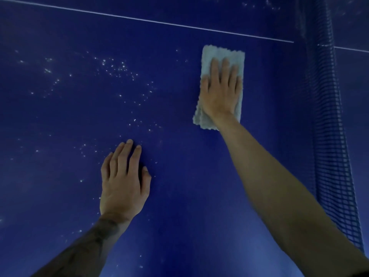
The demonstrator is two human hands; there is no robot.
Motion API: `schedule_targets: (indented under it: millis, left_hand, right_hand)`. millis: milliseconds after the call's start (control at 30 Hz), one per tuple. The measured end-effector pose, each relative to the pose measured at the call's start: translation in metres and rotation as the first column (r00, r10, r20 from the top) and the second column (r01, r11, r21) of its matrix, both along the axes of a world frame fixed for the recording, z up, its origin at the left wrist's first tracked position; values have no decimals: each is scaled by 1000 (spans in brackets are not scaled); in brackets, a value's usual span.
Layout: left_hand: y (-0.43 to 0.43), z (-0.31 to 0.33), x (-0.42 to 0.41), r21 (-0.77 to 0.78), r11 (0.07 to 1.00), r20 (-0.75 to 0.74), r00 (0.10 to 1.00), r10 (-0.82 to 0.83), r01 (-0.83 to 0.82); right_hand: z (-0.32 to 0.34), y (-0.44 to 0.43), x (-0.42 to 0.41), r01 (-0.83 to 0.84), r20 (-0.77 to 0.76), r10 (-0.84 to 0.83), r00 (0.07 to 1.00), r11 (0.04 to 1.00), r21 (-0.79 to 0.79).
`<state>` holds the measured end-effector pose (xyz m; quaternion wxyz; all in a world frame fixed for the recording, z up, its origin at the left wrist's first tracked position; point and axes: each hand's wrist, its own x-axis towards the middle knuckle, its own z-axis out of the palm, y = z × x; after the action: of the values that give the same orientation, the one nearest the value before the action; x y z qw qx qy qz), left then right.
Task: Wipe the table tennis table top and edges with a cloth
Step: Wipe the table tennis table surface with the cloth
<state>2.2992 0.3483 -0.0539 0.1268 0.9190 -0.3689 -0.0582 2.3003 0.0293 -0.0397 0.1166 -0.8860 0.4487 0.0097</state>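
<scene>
The dark blue table tennis table top [179, 166] fills the view. A folded pale grey cloth [211, 53] lies flat on it at upper right, near the net. My right hand [220, 90] presses on the cloth with straight, spread fingers, covering its middle. My left hand [124, 180] rests flat on the bare table lower down and to the left, fingers straight, holding nothing. Many small white specks [111, 66] dot the surface left of the cloth.
The blue mesh net [329, 120] runs along the right side, from top to lower right. A thin white line [151, 21] crosses the table beyond the cloth. The table's other half [355, 76] shows past the net.
</scene>
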Motion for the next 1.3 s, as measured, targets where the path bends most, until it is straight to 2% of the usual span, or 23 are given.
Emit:
schedule_targets:
  millis: [33, 100, 167, 233, 300, 367, 433, 467, 500, 567, 633, 700, 767, 867, 933, 967, 1033, 1100, 1167, 1233, 1300]
  left_hand:
    - [0, 0, 1, 3, 1000, 0, 1000, -1, 1]
    - [0, 1, 0, 16, 1000, -3, 1000, -1, 1]
    - [0, 2, 0, 20, 1000, -2, 1000, 2, -1]
    - [0, 3, 0, 25, 1000, -8, 1000, 2, -2]
    - [0, 3, 0, 26, 1000, -11, 1000, -1, 1]
    - [0, 1, 0, 30, 1000, -8, 1000, -1, 1]
    - [0, 1, 0, 25, 1000, -6, 1000, -3, 3]
    - [0, 1, 0, 22, 1000, -2, 1000, -6, 6]
    - [0, 1, 0, 20, 1000, 3, 1000, -10, 10]
    - [1, 1, 0, 20, 1000, 12, 1000, -12, 12]
    - [1, 1, 0, 18, 1000, 13, 1000, -14, 14]
    - [2, 1, 0, 16, 1000, 11, 1000, -15, 15]
    - [1, 1, 0, 16, 1000, 10, 1000, -14, 14]
    - [1, 1, 0, 29, 999, 4, 1000, -14, 14]
    - [0, 1, 0, 27, 1000, 7, 1000, -17, 17]
    - [0, 1, 1, 26, 999, 8, 1000, -18, 18]
    - [0, 1, 1, 23, 1000, 10, 1000, -18, 17]
    - [0, 1, 1, 23, 1000, 9, 1000, -15, 15]
    - [1, 2, 0, 28, 1000, 8, 1000, -15, 14]
    - [1, 2, 0, 31, 999, 3, 1000, -18, 18]
    - [3, 1, 1, 40, 999, 0, 1000, -17, 17]
  right_hand:
    - [-1, 7, 14, -20, 5, 20, 1000, 1000, 12]
    - [-2, 36, 25, -192, 9, 192, 981, 981, 8]
    - [-4, 64, 9, -415, 4, 415, 910, 910, -20]
    - [-6, 63, -17, -502, -9, 502, 865, 864, -23]
    - [-5, 35, -27, -404, -37, 403, 915, 914, -28]
    - [-2, 4, -15, -200, -48, 198, 979, 979, -31]
    - [1, -16, 14, -24, -15, 24, 1000, 999, -20]
    - [2, -16, 29, 10, -3, -10, 1000, 1000, -7]
    - [2, -10, 43, -4, 4, 4, 1000, 1000, 3]
    - [3, 16, 57, -174, 19, 173, 985, 985, 16]
    - [1, 45, 45, -417, 16, 417, 909, 909, 0]
    - [0, 48, 23, -546, -12, 546, 838, 838, -7]
    - [1, 25, 19, -481, -34, 480, 876, 877, -2]
    - [3, -9, 51, -221, -47, 220, 974, 975, -2]
    - [5, -8, 81, -142, -23, 142, 990, 990, 6]
    - [5, 1, 92, -161, -13, 161, 987, 987, 17]
    - [5, 31, 97, -309, 15, 309, 951, 950, 34]
    - [3, 63, 75, -516, 21, 515, 857, 857, 10]
    - [0, 70, 43, -639, -1, 639, 769, 769, -9]
    - [-2, 50, 27, -595, -19, 594, 804, 804, -9]
    - [-1, 25, 36, -425, -36, 424, 905, 905, -14]
